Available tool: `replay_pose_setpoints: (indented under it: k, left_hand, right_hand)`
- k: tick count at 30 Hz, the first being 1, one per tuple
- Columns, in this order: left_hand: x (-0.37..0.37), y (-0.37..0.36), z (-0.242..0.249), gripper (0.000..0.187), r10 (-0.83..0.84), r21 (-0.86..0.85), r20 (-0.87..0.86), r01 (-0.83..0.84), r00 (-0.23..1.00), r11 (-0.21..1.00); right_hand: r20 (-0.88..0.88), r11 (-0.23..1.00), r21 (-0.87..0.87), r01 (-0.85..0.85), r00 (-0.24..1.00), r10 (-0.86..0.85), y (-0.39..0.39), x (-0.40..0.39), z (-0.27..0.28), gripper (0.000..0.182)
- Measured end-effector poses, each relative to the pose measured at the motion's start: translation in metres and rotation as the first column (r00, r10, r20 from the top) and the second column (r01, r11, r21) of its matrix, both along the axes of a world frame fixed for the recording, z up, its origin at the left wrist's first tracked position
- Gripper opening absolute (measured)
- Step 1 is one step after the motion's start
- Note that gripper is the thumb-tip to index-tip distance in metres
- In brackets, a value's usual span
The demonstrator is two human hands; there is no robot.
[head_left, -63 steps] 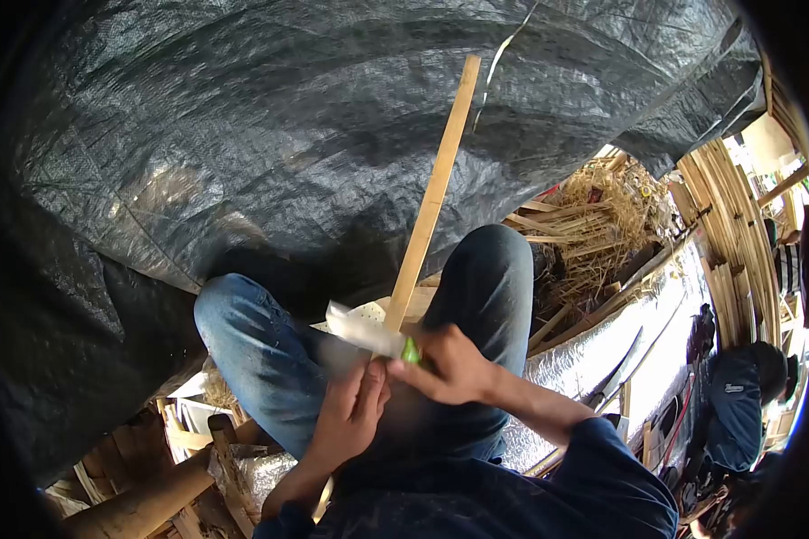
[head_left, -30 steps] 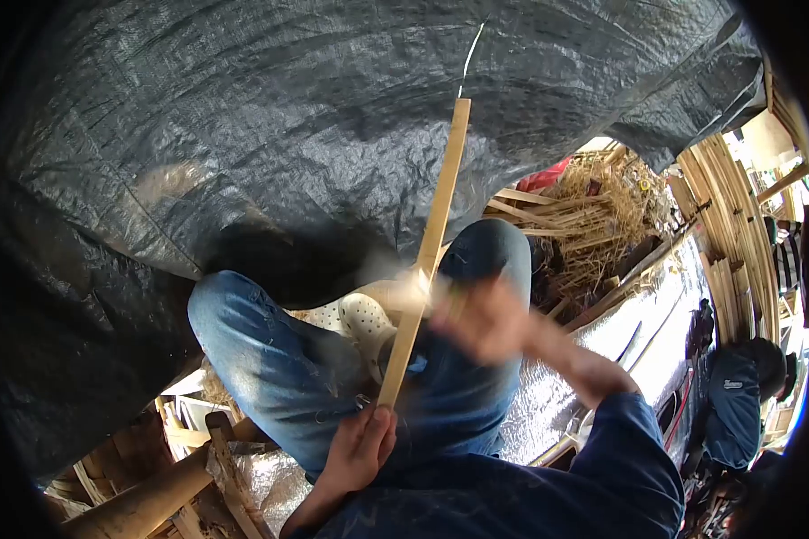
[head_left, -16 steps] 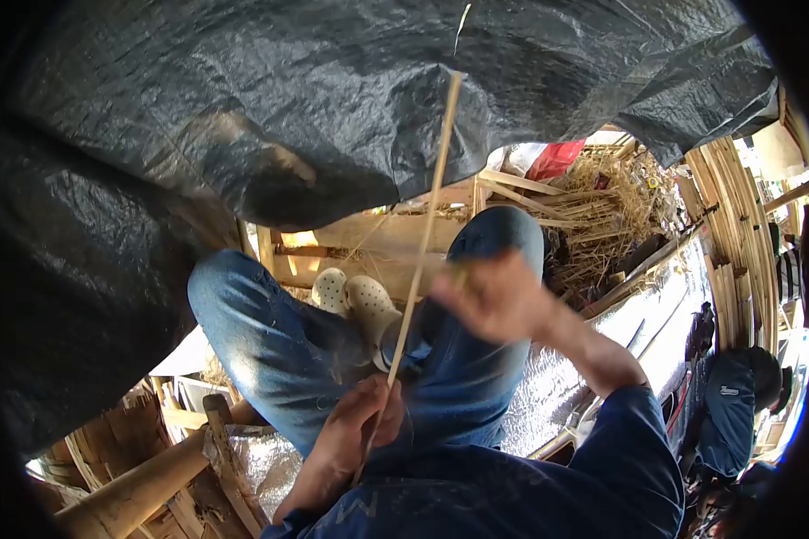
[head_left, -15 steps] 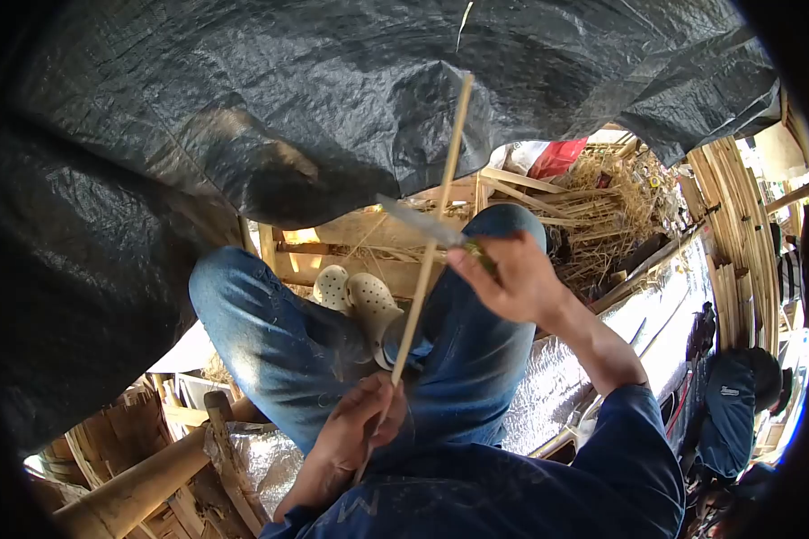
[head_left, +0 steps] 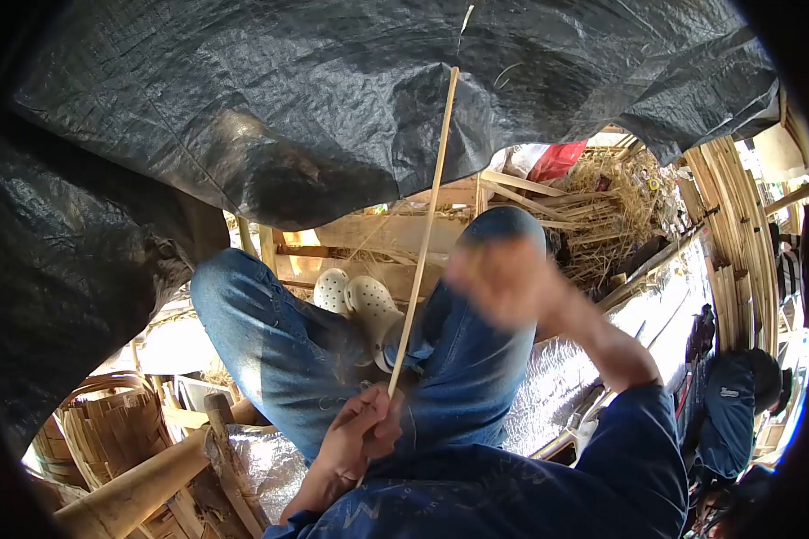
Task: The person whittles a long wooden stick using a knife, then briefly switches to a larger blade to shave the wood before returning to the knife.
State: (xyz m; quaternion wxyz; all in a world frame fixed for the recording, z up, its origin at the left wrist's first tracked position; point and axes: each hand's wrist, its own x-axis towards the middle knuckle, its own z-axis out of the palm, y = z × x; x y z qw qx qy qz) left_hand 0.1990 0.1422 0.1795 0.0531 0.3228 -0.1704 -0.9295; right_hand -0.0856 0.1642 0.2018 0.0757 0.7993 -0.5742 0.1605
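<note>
A long thin bamboo strip (head_left: 431, 207) slants up from my lap to the black sheet. My left hand (head_left: 366, 429) is closed around its lower part, near my waist. My right hand (head_left: 503, 280) is by my right knee, apart from the strip and smeared by motion. Its fingers look closed, with a blurred trace of the knife handle (head_left: 488, 239) at their top; the blade cannot be made out now. A thin curled shaving (head_left: 507, 75) shows against the black sheet, right of the strip's tip.
The black plastic sheet (head_left: 306, 99) hangs across the front and left. My jeans-clad knees and pale clogs (head_left: 368, 301) are below it. Split wood and straw (head_left: 616, 202) lie at right, beside silver foil (head_left: 557, 395). A bamboo pole (head_left: 139, 485) and a woven basket (head_left: 108, 427) stand lower left.
My right hand has moved off the strip, slightly right, and the knife blade that crossed it no longer shows clearly. The strip's tip has shifted slightly left. A curled shaving has appeared.
</note>
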Motion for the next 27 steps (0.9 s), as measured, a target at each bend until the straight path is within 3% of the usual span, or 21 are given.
replay_pose_setpoints:
  k: [1, 4, 5, 6, 8, 9, 10, 12, 14, 15, 16, 17, 18, 19, 20, 22, 23, 25, 26, 27]
  left_hand:
    - [0.001, 0.003, -0.005, 0.017, 0.006, 0.048, -0.047, -0.003, 0.999, 0.999]
    - [0.000, 0.002, -0.008, 0.020, 0.005, 0.100, -0.085, 0.003, 0.996, 0.995]
    - [-0.001, 0.002, -0.008, 0.018, 0.024, 0.076, -0.103, -0.016, 0.994, 0.997]
    - [-0.001, -0.001, -0.009, 0.018, 0.021, 0.070, -0.101, -0.014, 0.995, 0.997]
    - [0.001, -0.002, -0.012, 0.017, -0.002, 0.064, -0.092, 0.008, 0.996, 0.998]
    - [0.001, 0.000, -0.012, 0.015, 0.007, 0.095, -0.099, 0.003, 0.995, 0.995]
    - [0.004, 0.003, -0.013, 0.015, -0.001, 0.095, -0.098, 0.011, 0.995, 0.995]
    - [0.004, 0.005, -0.018, 0.015, -0.011, 0.139, -0.114, 0.027, 0.993, 0.990]
    - [0.002, 0.005, -0.016, 0.015, 0.024, 0.174, -0.154, 0.004, 0.988, 0.985]
    - [0.003, 0.005, -0.015, 0.015, 0.011, 0.172, -0.151, 0.015, 0.988, 0.985]
    - [0.003, 0.005, -0.017, 0.015, -0.001, 0.172, -0.151, 0.027, 0.989, 0.985]
    - [0.004, 0.008, -0.019, 0.015, -0.001, 0.180, -0.147, 0.028, 0.989, 0.983]
    - [0.007, 0.011, -0.021, 0.016, -0.027, 0.195, -0.150, 0.057, 0.988, 0.979]
    - [0.009, 0.010, -0.023, 0.018, -0.055, 0.195, -0.161, 0.087, 0.985, 0.977]
    - [0.009, 0.005, -0.025, 0.018, -0.057, 0.183, -0.169, 0.088, 0.984, 0.979]
    - [0.015, 0.006, -0.025, 0.020, -0.032, 0.277, -0.324, 0.127, 0.945, 0.953]
    - [0.011, 0.007, -0.021, 0.020, -0.033, 0.252, -0.264, 0.102, 0.964, 0.962]
    - [0.007, 0.008, -0.015, 0.021, -0.026, 0.205, -0.253, 0.080, 0.967, 0.975]
    - [0.007, 0.008, -0.014, 0.022, -0.023, 0.169, -0.232, 0.063, 0.972, 0.984]
    - [0.007, 0.007, -0.015, 0.022, -0.025, 0.174, -0.227, 0.066, 0.974, 0.983]
  right_hand:
    - [0.001, 1.000, 0.002, 0.007, 1.000, -0.007, 0.003, 0.003, 0.002, 0.040]
    - [0.227, 0.946, 0.324, 0.030, 0.968, -0.108, 0.003, 0.020, 0.022, 0.039]
    - [0.291, 0.904, 0.416, -0.096, 0.956, -0.032, 0.022, 0.039, 0.009, 0.042]
    - [0.293, 0.907, 0.410, -0.095, 0.956, -0.033, 0.017, 0.035, 0.008, 0.042]
    - [0.143, 0.966, 0.248, 0.067, 0.984, -0.105, 0.001, 0.015, 0.009, 0.046]
    - [0.230, 0.859, 0.406, 0.312, 0.875, -0.427, -0.013, -0.009, 0.016, 0.051]
    - [0.251, 0.665, 0.563, 0.491, 0.665, -0.704, -0.024, -0.028, 0.025, 0.056]
    - [0.133, 0.846, 0.422, 0.327, 0.901, -0.414, -0.019, -0.018, 0.033, 0.053]
    - [0.098, 0.784, 0.618, 0.049, 0.985, -0.139, 0.010, 0.030, 0.023, 0.052]
    - [0.101, 0.787, 0.615, 0.048, 0.985, -0.139, 0.006, 0.024, 0.019, 0.052]
    - [-0.025, 0.938, 0.346, 0.035, 0.999, -0.028, -0.004, 0.007, 0.012, 0.045]
    - [-0.174, 0.998, 0.062, -0.029, 0.984, 0.039, -0.015, -0.013, 0.005, 0.039]
    - [-0.209, 0.672, 0.413, 0.615, 0.782, -0.587, -0.033, -0.043, 0.004, 0.050]
    - [0.149, 0.692, 0.420, 0.587, 0.708, -0.691, -0.036, -0.072, 0.015, 0.058]
    - [0.486, 0.726, 0.399, 0.560, 0.542, -0.685, -0.038, -0.090, 0.030, 0.068]
    - [0.327, 0.583, 0.606, 0.540, 0.499, -0.803, -0.022, -0.035, 0.050, 0.065]
    - [0.252, 0.872, 0.346, 0.346, 0.861, -0.441, -0.009, -0.008, 0.031, 0.056]
    - [0.108, 0.710, 0.700, 0.075, 0.972, -0.209, 0.017, 0.041, 0.029, 0.048]
    - [0.196, 0.919, 0.395, 0.000, 0.977, -0.084, 0.039, 0.046, -0.023, 0.045]
    - [0.187, 0.833, 0.552, 0.042, 0.967, -0.173, 0.030, 0.039, -0.012, 0.048]
